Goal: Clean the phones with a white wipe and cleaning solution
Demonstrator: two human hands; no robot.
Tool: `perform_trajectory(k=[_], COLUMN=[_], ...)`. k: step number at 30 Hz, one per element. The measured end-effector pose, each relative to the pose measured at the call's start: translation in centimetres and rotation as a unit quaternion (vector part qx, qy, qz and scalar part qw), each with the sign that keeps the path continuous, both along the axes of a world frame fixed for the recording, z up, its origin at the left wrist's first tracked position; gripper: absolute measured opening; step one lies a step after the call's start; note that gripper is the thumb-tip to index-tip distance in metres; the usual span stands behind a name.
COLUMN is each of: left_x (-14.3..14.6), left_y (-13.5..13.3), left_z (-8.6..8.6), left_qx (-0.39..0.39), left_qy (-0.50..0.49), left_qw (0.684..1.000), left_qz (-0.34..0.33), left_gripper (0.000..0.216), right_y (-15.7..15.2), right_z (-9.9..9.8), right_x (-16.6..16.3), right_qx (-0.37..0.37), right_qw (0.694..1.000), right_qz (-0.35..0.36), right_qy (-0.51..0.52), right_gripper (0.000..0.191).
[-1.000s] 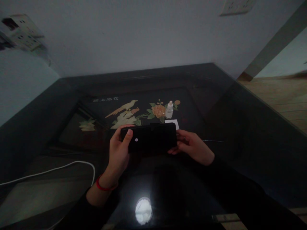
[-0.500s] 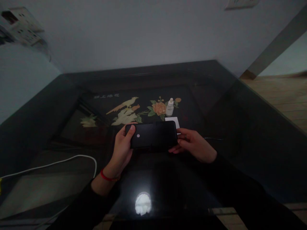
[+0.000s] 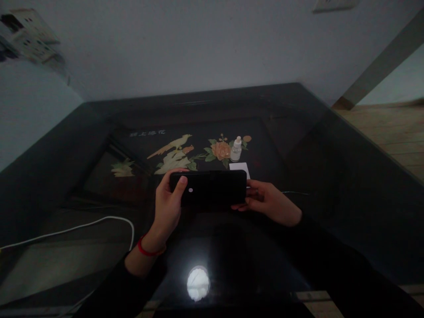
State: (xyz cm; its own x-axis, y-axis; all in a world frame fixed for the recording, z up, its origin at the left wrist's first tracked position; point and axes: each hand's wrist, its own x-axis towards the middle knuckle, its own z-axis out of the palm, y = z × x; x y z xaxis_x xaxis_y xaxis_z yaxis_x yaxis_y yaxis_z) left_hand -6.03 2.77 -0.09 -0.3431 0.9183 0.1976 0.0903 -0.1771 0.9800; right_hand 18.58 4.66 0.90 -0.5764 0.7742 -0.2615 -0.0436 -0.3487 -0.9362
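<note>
Above the dark table, I hold a flat black oblong device (image 3: 213,187) sideways. It has rounded corners and a small round pale mark near its left end; its exact kind is unclear. My left hand (image 3: 170,194) grips the left end, thumb across the face and fingers behind. At the right end, my right hand (image 3: 265,201) has its bent fingers and thumb against the edge. Just behind the device lies a white square card (image 3: 240,168), partly hidden by it. A small dropper bottle (image 3: 236,149) with a white top stands upright beyond the card.
The glossy dark tabletop (image 3: 298,145) bears a bird-and-flower picture (image 3: 175,148). A white cable (image 3: 82,224) curves across the left side. Power sockets (image 3: 33,35) hang on the wall at the upper left. A bright round reflection shows near the front edge.
The device has tilted, so its face looks darker and the seam at its middle shows less. My left thumb has shifted slightly down. Both hands keep their hold.
</note>
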Motion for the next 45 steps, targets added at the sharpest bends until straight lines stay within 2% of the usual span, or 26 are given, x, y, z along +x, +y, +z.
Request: perform_trajectory(k=[4, 9, 17, 22, 27, 31, 35, 45], left_x=[0.4, 0.8, 0.8, 0.3, -0.5, -0.7, -0.6, -0.6], left_y=[-0.2, -0.2, 0.1, 0.6, 0.7, 0.4, 0.1, -0.2], left_z=[0.4, 0.5, 0.1, 0.1, 0.6, 0.7, 0.6, 0.9], left_qx=[-0.027, -0.071, -0.131, -0.139, -0.127, -0.105, -0.079, -0.067], left_qy=[-0.068, -0.158, -0.199, -0.174, -0.138, -0.061, 0.008, 0.092], left_qw=[0.997, 0.985, 0.971, 0.975, 0.982, 0.992, 0.995, 0.992], left_qz=[-0.006, -0.005, -0.009, -0.022, -0.034, -0.045, -0.057, -0.056], left_gripper=[0.023, 0.029, 0.038, 0.042, 0.036, 0.031, 0.026, 0.024], right_y=[0.0, -0.1, -0.3, -0.4, 0.1, 0.4, 0.3, 0.4], right_z=[0.0, 0.3, 0.7, 0.3, 0.9, 1.3, 1.2, 0.9], right_x=[-0.2, -0.3, -0.4, -0.3, 0.8, 1.4, 1.4, 1.2], right_qx=[0.018, 0.007, 0.025, 0.04, 0.077, 0.127, 0.132, 0.149], right_qw=[1.0, 1.0, 0.999, 0.999, 0.992, 0.989, 0.987, 0.982], right_qz=[-0.019, -0.021, -0.015, 0.005, 0.083, 0.037, 0.018, 0.006], right_qy=[-0.004, -0.009, -0.033, -0.025, -0.048, -0.071, -0.093, -0.113], right_gripper=[0.033, 0.033, 0.033, 0.031, 0.03, 0.035, 0.032, 0.032])
